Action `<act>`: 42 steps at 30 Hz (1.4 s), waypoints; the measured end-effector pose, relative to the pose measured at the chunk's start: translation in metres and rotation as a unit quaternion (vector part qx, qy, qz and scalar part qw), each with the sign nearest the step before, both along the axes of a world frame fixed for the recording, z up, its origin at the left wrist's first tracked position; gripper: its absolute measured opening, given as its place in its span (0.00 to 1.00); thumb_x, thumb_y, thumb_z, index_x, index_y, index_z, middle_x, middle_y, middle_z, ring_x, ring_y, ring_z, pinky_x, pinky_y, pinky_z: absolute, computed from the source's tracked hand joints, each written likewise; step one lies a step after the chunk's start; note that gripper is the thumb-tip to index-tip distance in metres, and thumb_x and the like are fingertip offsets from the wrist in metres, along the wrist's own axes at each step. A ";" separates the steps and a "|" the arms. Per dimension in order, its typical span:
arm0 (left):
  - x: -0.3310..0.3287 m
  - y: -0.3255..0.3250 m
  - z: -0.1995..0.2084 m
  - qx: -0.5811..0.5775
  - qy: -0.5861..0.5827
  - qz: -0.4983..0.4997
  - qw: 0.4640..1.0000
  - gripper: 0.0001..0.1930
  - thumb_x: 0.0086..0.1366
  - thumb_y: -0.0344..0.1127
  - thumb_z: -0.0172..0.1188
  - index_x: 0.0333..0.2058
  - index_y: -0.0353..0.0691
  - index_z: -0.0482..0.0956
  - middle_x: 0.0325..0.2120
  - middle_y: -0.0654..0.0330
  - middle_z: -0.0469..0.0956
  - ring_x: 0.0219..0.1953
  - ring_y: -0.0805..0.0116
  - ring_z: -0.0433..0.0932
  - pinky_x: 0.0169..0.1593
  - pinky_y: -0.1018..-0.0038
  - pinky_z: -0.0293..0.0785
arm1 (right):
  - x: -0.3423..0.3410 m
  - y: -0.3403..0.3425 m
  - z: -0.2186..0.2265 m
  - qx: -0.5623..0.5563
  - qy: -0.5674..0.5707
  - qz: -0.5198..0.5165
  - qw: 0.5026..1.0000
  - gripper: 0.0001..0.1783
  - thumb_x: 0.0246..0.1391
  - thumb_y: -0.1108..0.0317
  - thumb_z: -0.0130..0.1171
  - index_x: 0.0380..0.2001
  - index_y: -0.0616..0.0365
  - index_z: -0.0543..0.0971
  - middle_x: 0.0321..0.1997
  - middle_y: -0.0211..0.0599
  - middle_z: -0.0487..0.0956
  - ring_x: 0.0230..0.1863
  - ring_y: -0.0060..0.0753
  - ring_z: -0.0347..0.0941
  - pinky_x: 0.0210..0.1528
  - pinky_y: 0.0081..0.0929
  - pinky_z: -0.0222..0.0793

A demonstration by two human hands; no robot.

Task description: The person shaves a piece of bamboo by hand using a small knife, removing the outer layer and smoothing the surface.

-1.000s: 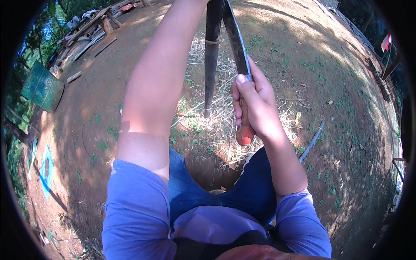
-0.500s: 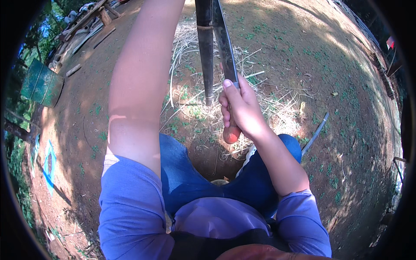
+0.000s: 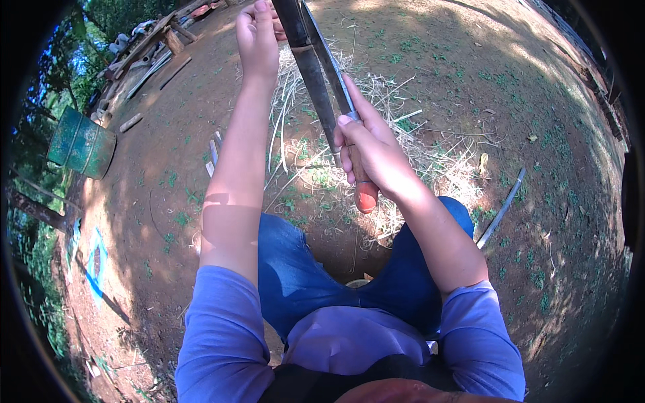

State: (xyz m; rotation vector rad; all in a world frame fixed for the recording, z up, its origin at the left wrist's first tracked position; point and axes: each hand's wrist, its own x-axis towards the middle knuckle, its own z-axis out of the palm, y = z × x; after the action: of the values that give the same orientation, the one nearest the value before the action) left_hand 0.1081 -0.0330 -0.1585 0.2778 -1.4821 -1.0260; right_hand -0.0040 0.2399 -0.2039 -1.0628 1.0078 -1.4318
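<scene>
A long machete (image 3: 326, 64) is in my right hand (image 3: 376, 151), its fingers wrapped around the wooden handle with a red end (image 3: 365, 197). The dark blade slopes up and away to the left. Close along the blade's left side runs a dark bamboo pole (image 3: 311, 70) with a ringed joint; its lower end hangs beside my right hand, and its upper end is out of view. My left hand (image 3: 259, 37) is at the top, beside the pole. Its thumb stands up, off the pole, and its fingers reach toward and partly behind it. Whether they touch it is unclear.
Pale shavings and strips (image 3: 437, 168) litter the dirt between and beyond my knees. A thin curved strip (image 3: 502, 208) lies by my right knee. A green drum (image 3: 82, 144) is on its side at far left, near a wooden bench (image 3: 151, 37) and a short log (image 3: 131, 122).
My left hand has come into view, its arm drawn back toward me. The pole and machete now lean further left at the top. The right hand keeps its hold on the handle.
</scene>
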 end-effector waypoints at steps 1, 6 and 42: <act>-0.008 0.020 -0.016 0.008 0.009 -0.011 1.000 0.21 0.74 0.45 0.62 0.55 0.37 0.73 0.40 0.62 0.80 0.41 0.72 0.81 0.49 0.72 0.79 | -0.002 0.001 0.000 0.001 0.006 -0.010 1.000 0.41 0.70 0.65 0.47 0.80 0.42 0.44 0.33 0.32 0.71 0.20 0.20 0.69 0.19 0.22 0.72; 0.003 0.030 -0.029 -0.017 -0.011 -0.008 1.000 0.13 0.68 0.37 0.71 0.43 0.35 0.81 0.36 0.65 0.82 0.39 0.79 0.77 0.46 0.78 0.73 | 0.005 0.001 -0.001 -0.025 0.024 -0.005 0.999 0.40 0.70 0.64 0.44 0.80 0.42 0.43 0.33 0.33 0.71 0.19 0.21 0.67 0.18 0.22 0.69; 0.013 0.022 -0.030 -0.062 -0.073 -0.047 0.994 0.09 0.72 0.34 0.65 0.43 0.35 0.81 0.36 0.62 0.85 0.38 0.76 0.81 0.47 0.76 0.77 | 0.005 -0.010 -0.006 0.023 -0.079 -0.006 0.997 0.35 0.74 0.60 0.44 0.79 0.43 0.50 0.30 0.31 0.68 0.17 0.15 0.65 0.14 0.16 0.67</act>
State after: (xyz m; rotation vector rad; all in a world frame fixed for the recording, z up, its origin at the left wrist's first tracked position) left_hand 0.1210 -0.0109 -0.1885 0.1991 -1.6969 -0.9996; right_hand 0.0007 0.2299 -0.2097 -0.8958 0.9298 -1.4719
